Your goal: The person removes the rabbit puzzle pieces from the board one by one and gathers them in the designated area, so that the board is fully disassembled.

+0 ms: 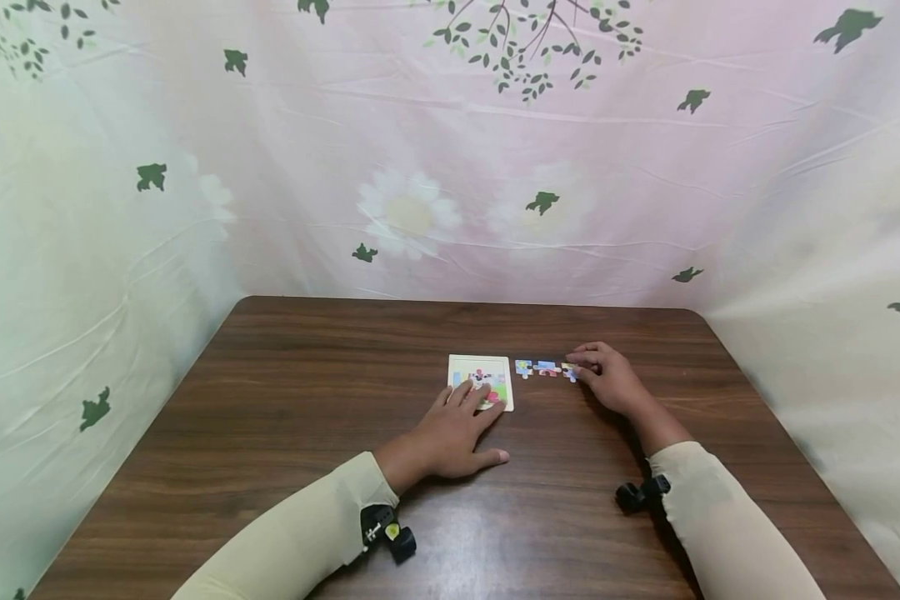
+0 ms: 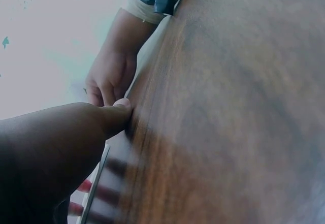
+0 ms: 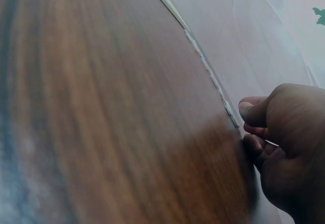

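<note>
left hand (image 1: 453, 435), fingers spread, rests on square white-framed picture puzzle (image 1: 480, 372); at its three o'clock, multicoloured jigsaw pieces (image 1: 547, 367); right hand (image 1: 611, 380) at outermost, grip cannot be told.

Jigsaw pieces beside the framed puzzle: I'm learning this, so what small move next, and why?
Perhaps lift the rightmost jigsaw piece with the right hand, as its fingertips are at that piece while the left hand lies partly over the framed puzzle.
</note>
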Tool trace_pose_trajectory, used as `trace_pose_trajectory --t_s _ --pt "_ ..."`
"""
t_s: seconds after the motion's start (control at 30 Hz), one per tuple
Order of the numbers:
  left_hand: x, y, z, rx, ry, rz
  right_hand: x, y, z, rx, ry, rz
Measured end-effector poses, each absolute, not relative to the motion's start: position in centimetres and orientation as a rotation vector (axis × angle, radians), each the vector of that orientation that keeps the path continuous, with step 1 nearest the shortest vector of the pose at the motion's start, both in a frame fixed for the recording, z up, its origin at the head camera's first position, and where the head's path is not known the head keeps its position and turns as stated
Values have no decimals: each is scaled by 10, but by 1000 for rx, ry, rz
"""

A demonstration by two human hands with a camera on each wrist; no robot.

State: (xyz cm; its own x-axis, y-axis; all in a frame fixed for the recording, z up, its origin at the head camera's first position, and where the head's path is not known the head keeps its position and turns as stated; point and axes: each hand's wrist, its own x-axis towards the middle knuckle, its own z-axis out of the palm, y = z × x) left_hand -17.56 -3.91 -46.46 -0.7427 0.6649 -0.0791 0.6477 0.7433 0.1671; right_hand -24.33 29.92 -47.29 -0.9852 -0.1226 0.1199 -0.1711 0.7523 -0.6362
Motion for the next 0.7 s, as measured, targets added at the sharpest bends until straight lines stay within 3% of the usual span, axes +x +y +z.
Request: trace_pose_trajectory --t_s 0.7 --pt "-171 -37 -460 1086 2822 203 -247 295 -475 273 -2772 1062"
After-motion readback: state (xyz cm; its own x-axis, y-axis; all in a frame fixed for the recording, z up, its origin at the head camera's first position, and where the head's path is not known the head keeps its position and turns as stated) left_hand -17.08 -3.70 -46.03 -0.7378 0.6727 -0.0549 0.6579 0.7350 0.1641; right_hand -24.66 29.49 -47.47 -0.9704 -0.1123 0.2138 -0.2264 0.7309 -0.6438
